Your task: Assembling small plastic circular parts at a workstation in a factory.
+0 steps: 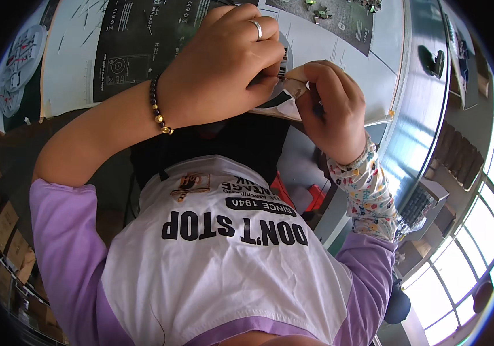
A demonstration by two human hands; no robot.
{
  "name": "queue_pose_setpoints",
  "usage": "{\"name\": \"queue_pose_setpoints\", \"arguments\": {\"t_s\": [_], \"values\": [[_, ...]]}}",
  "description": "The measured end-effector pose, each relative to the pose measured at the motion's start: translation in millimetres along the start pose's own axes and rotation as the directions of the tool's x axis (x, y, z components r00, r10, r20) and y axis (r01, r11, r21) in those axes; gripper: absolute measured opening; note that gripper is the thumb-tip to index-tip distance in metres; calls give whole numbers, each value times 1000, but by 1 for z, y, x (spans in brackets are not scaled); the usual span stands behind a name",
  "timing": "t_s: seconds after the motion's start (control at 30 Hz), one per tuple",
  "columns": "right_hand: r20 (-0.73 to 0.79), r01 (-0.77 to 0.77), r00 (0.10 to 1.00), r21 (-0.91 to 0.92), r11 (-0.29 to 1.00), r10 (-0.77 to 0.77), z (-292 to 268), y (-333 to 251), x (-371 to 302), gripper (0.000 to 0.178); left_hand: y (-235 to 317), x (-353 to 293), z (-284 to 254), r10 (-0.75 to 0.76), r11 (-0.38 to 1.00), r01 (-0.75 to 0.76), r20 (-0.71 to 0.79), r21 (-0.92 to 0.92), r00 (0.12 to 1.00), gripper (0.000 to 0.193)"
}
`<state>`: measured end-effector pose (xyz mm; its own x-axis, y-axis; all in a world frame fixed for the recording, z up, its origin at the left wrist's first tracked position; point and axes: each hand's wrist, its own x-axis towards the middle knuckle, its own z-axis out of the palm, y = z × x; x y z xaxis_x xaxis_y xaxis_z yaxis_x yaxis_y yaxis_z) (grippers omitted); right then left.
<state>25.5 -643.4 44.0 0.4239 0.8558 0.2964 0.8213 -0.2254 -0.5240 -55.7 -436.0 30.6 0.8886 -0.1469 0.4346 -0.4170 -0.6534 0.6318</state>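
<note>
My left hand (229, 63), with a ring and a beaded bracelet, is curled over the near part of the worktop, its thumb and fingers pinched together. Close to its right, my right hand (334, 106) is also in a pinch, pale coverings on its fingertips (296, 83). The two sets of fingertips almost meet. Whatever lies between them is too small and too hidden to name. Under the hands is a dark printed sheet (137, 49) with white line drawings.
Small green-and-metal parts (319, 10) lie at the far side of the worktop. Thin wire pieces (80, 26) are at the far left, beside a white tray (25, 63) of small parts. A dark object (434, 60) rests on the shiny surface at right.
</note>
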Motion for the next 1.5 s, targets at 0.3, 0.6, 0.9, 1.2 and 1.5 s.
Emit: {"name": "queue_pose_setpoints", "arguments": {"t_s": [0.3,0.6,0.9,1.2,1.5], "values": [[204,127,974,-137,982,-98,-13,-1,21,26,-8,4,-4,-33,985,49,96,-165,995,20],[177,85,983,-190,978,-51,-10,-15,8,36,-19,-1,13,151,988,-152,-42,-29,988,21],[259,53,965,-372,927,49,-7,-37,-9,44,-18,-2,10,108,994,-108,16,-27,994,24],[198,-98,969,-232,968,145,-29,-31,-8,38,-86,21,-53,-24,932,111,-246,346,969,19],[-57,43,996,-389,920,-70,-25,75,67,25,-79,28,-66,-157,901,140,8,410,988,15]]}}
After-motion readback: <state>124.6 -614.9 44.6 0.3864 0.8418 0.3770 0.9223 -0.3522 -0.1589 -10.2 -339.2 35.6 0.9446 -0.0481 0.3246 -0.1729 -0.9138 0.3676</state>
